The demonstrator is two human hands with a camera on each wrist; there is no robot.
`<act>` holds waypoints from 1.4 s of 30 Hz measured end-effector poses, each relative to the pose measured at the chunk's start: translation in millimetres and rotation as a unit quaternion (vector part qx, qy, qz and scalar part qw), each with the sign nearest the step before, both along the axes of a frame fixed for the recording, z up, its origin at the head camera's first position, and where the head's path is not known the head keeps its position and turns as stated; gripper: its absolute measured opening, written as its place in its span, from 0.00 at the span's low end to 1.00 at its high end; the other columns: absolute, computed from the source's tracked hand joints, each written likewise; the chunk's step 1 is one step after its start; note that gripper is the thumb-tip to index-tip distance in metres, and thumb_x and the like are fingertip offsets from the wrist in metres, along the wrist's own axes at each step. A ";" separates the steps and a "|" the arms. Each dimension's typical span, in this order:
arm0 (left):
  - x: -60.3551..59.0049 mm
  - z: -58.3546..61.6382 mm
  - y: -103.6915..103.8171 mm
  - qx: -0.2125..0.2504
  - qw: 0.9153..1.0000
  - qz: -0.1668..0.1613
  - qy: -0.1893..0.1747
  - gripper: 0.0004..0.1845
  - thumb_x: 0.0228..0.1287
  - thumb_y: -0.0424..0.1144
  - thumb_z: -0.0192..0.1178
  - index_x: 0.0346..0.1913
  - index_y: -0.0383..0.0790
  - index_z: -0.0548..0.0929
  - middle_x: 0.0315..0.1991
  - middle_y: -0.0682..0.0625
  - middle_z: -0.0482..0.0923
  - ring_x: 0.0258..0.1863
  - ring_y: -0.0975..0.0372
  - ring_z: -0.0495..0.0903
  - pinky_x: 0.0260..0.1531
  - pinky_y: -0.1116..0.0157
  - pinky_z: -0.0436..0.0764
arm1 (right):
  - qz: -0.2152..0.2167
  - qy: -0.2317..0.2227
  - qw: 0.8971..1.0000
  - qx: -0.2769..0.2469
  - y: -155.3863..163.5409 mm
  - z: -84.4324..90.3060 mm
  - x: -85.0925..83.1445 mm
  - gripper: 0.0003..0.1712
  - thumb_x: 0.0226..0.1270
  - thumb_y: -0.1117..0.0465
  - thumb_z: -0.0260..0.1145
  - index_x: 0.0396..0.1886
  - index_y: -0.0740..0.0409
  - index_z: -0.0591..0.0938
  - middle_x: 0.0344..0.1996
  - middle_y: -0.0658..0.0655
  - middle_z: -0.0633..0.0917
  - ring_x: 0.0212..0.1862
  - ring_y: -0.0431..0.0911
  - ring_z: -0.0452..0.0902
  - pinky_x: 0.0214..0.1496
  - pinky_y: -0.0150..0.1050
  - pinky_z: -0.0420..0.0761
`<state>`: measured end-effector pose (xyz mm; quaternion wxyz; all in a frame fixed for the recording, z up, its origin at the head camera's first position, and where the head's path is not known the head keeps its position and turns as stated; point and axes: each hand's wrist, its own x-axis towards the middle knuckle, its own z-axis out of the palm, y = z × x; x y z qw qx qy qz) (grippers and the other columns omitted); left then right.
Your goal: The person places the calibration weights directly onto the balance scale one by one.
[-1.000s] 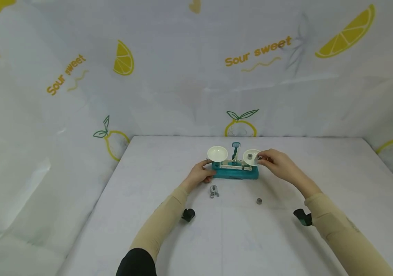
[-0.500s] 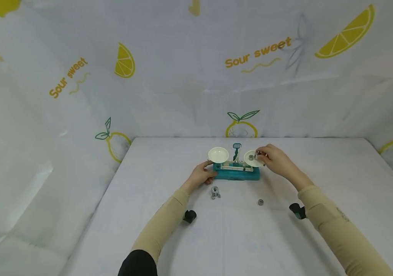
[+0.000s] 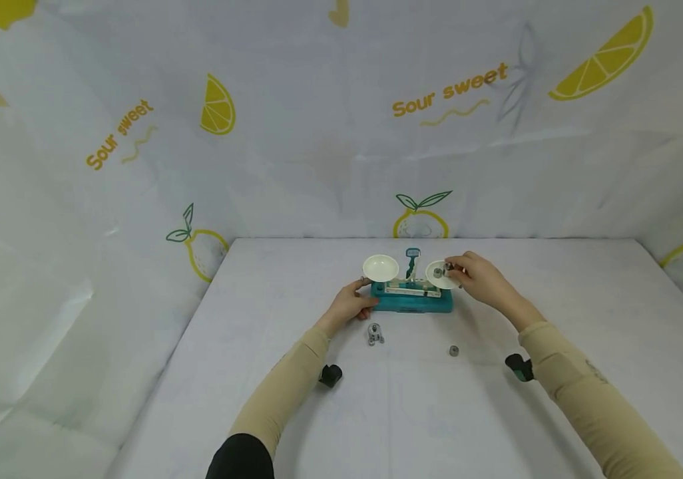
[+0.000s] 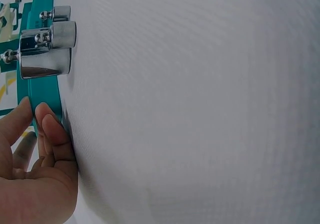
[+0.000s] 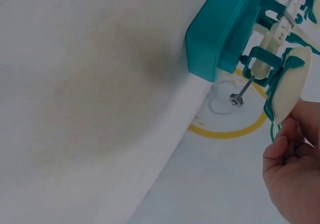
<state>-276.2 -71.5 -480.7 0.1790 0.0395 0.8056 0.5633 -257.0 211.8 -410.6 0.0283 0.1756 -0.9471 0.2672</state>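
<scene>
On the white table (image 3: 293,412), near its far edge, the teal scale (image 3: 411,301) is sitting with two white pans. Your left hand (image 3: 350,305) is resting against the scale's left end, fingers straight and pressed to the base (image 4: 46,91). Your right hand (image 3: 478,279) is hovering at the right pan (image 3: 439,273), fingertips pinching a small metal weight (image 3: 449,268) just over it, beside another weight (image 3: 437,272) lying in that pan. Closer to you, a cluster of weights (image 3: 373,333) and a lone weight (image 3: 453,350) are lying on the table.
</scene>
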 end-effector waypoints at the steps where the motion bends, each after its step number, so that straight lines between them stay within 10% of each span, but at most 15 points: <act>1: -0.1 0.5 0.1 0.000 1.000 0.001 0.000 0.31 0.60 0.37 0.62 0.67 0.44 0.66 0.21 0.51 0.73 0.17 0.65 0.71 0.21 0.72 0.73 | 0.000 0.002 1.000 0.000 0.5 0.0 0.4 0.21 0.68 0.65 0.57 0.57 0.72 0.73 0.38 0.65 0.77 0.34 0.49 0.71 0.33 0.38 0.72; 15: 0.2 2.4 0.1 -0.011 1.000 -0.006 0.000 0.31 0.61 0.38 0.61 0.67 0.45 0.65 0.21 0.51 0.73 0.18 0.65 0.71 0.21 0.72 0.73 | 0.010 0.110 0.992 -0.069 15.1 -14.4 28.6 0.15 0.63 0.64 0.63 0.49 0.63 0.81 0.27 0.51 0.76 0.28 0.36 0.62 0.26 0.29 0.67; 31: 1.8 -0.6 -1.2 -0.006 1.000 0.000 -0.008 0.31 0.60 0.38 0.62 0.67 0.46 0.66 0.20 0.51 0.72 0.18 0.65 0.71 0.21 0.72 0.72 | 0.121 -0.153 0.979 -0.054 22.8 -35.1 64.6 0.12 0.62 0.58 0.64 0.43 0.58 0.82 0.35 0.50 0.82 0.32 0.31 0.68 0.33 0.29 0.73; 42: 6.3 14.9 0.1 0.000 1.000 -0.010 -0.019 0.32 0.62 0.35 0.60 0.68 0.43 0.64 0.21 0.48 0.72 0.20 0.62 0.71 0.24 0.69 0.73 | 0.151 -0.198 0.968 -0.043 22.2 -46.2 61.7 0.12 0.59 0.59 0.66 0.41 0.59 0.82 0.33 0.48 0.81 0.33 0.31 0.70 0.35 0.29 0.74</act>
